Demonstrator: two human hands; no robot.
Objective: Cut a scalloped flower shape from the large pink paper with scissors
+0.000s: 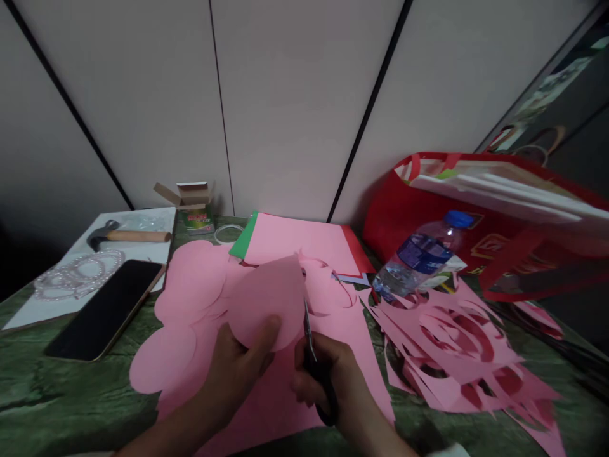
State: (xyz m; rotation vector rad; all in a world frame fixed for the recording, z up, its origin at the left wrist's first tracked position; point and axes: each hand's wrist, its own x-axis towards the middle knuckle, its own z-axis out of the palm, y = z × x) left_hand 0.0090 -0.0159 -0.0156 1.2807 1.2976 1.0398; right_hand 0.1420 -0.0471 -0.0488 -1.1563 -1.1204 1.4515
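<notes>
From where I stand, both hands are up over the bench point(28, 381), close to each other but apart. The left hand point(245, 355) pinches a pink piece point(266, 298), thumb on its face; its sides are rounded and its upper right comes to a corner. The right hand point(328, 368) is wrapped round the dark-handled scissors point(309, 336), their blades pointing up along the piece's right edge. I can't tell whether paper sits between the blades.

Below lies a pink sheet point(354, 368), with cut rounds point(164, 358) piled at its left. Behind is a paper stack point(299, 238), pink on top, green and red showing at the sides. To the right, pink scraps point(457, 343) lie heaped in front of a tilted bottle point(423, 254) and a red bag point(387, 216). Over on the left, a hammer point(137, 236) and beads point(80, 273) rest on white paper point(152, 251), near a phone point(107, 311) and an open box point(197, 216).
</notes>
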